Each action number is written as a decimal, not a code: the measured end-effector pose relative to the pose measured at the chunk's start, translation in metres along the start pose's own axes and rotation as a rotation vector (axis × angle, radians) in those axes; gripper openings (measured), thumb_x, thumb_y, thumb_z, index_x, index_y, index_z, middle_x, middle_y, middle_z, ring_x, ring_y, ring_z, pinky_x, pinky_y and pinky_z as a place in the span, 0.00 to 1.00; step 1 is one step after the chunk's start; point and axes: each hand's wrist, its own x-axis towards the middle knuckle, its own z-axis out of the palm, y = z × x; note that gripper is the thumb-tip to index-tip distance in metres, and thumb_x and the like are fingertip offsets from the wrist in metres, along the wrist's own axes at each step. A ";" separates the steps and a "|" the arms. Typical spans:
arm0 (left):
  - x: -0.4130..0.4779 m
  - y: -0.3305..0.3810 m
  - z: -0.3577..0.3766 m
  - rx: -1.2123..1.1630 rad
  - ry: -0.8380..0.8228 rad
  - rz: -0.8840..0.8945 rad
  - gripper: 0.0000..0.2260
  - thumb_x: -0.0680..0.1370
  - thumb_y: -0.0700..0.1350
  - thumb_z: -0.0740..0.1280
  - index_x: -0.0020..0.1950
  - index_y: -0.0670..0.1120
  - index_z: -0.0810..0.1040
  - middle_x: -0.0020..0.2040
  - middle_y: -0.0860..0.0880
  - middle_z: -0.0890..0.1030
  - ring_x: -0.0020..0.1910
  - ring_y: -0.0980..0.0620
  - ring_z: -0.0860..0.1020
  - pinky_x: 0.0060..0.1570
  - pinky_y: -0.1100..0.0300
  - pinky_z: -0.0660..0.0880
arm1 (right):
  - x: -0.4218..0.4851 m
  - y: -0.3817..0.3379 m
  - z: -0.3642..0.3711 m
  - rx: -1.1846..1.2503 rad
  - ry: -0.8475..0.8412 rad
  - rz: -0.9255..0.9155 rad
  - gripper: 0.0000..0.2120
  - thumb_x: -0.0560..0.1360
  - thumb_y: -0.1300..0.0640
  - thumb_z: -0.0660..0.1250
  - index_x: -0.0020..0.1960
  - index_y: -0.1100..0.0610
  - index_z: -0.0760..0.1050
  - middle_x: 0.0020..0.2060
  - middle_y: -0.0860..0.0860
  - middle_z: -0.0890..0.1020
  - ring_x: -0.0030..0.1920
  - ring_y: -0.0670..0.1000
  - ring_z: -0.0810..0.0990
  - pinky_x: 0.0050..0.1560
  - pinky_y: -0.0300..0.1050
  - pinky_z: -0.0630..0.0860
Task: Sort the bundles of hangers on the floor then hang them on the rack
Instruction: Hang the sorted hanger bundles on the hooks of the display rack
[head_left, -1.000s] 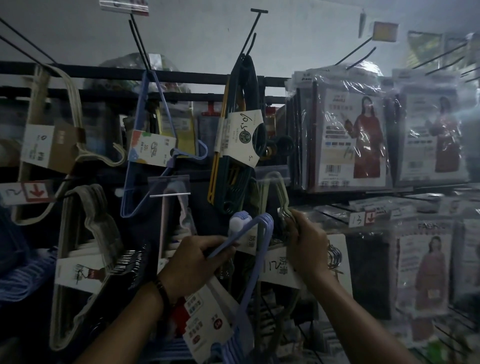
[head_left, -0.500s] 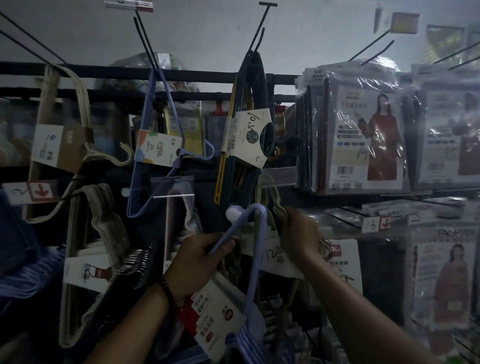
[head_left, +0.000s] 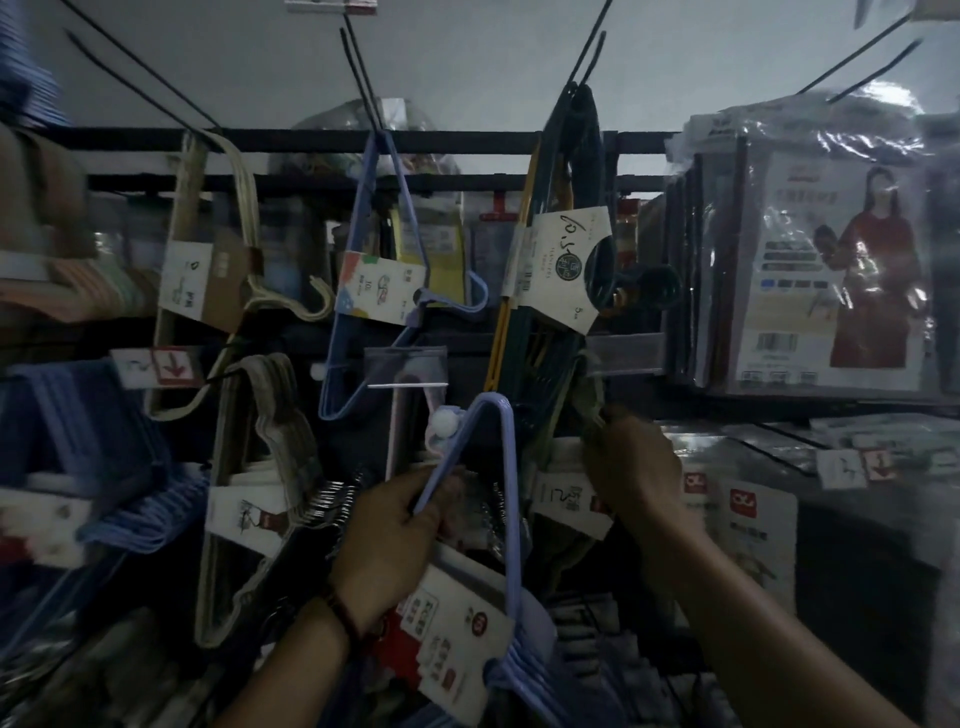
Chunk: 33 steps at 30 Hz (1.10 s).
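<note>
My left hand (head_left: 395, 530) grips one arm of a lilac hanger bundle (head_left: 511, 519) with a white and red paper label, held corner-up in front of the rack. The bundle's top corner sits beside a white ball-tipped peg (head_left: 445, 421). To the right, my right hand (head_left: 631, 460) is closed on the pale green hangers (head_left: 589, 400) of a bundle with a white label that hangs on the rack. The black rack rail (head_left: 467, 140) runs across the top with long hooks.
More bundles hang on the rack: beige hangers (head_left: 208, 270), blue hangers (head_left: 363, 312), dark green and yellow hangers (head_left: 550, 291), grey hangers (head_left: 260, 467). Bagged garment packs (head_left: 810, 270) fill the right side. A blue hanger stack (head_left: 104, 467) sits at the left.
The camera has moved closer and lower. My left hand has raised the lilac bundle toward the white-tipped peg. My right hand keeps hold of the pale green hangers.
</note>
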 end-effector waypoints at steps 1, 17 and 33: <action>-0.004 0.000 -0.004 0.004 0.012 0.000 0.08 0.83 0.50 0.67 0.55 0.62 0.85 0.48 0.53 0.88 0.47 0.53 0.85 0.48 0.60 0.82 | -0.012 -0.009 -0.006 0.044 0.095 -0.077 0.12 0.81 0.46 0.60 0.49 0.52 0.76 0.41 0.52 0.82 0.39 0.56 0.80 0.38 0.52 0.80; -0.061 -0.055 -0.188 0.199 0.402 -0.103 0.10 0.84 0.54 0.64 0.65 0.61 0.78 0.35 0.54 0.81 0.33 0.55 0.78 0.34 0.60 0.76 | -0.180 -0.280 0.046 0.338 -0.403 -0.490 0.27 0.87 0.49 0.53 0.82 0.46 0.47 0.46 0.51 0.81 0.38 0.54 0.79 0.39 0.54 0.80; -0.050 -0.122 -0.454 0.263 0.261 -0.003 0.19 0.85 0.61 0.55 0.76 0.65 0.63 0.67 0.62 0.77 0.61 0.66 0.77 0.58 0.69 0.75 | -0.218 -0.556 0.123 0.087 -0.276 -0.502 0.26 0.86 0.56 0.57 0.81 0.56 0.51 0.53 0.56 0.83 0.47 0.59 0.82 0.39 0.51 0.73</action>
